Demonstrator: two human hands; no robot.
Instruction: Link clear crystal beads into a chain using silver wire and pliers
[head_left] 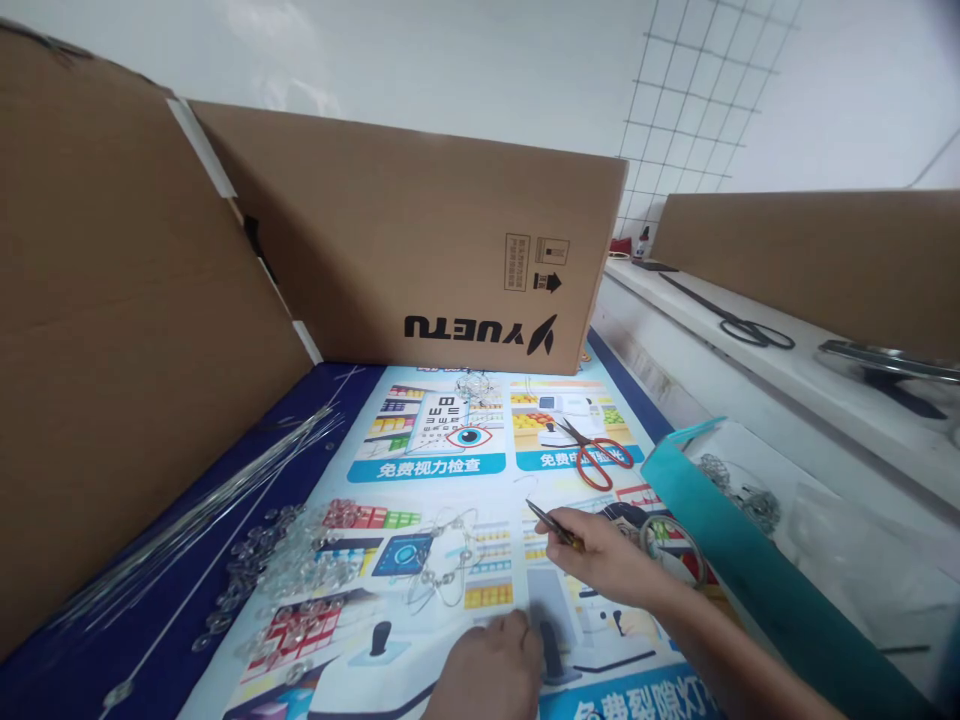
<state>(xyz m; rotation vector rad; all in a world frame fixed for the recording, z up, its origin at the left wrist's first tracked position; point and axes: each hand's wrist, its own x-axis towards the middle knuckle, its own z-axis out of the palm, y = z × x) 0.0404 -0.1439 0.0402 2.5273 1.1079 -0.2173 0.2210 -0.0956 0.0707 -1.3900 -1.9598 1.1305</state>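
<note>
My right hand point(589, 555) is closed around a pair of slim pliers point(553, 524), their dark tips pointing up and left just above the printed sheet. Near those tips a short curved wire point(526, 482) lies on the sheet. My left hand point(491, 665) rests low in the view with its fingers curled under; whatever they hold, if anything, is hidden. Left of the pliers lies a wire frame with clear beads point(439, 565). Loose clear beads point(289, 565) are spread farther left. Red-handled scissors point(596, 458) lie open beyond my right hand.
A bundle of straight wires point(225, 500) lies along the left side. Cardboard panels point(420, 240) stand at the left and back. A teal box point(757, 560) with wire pieces sits at right, near a wire coil point(679, 550). Black scissors point(739, 325) lie on the white ledge.
</note>
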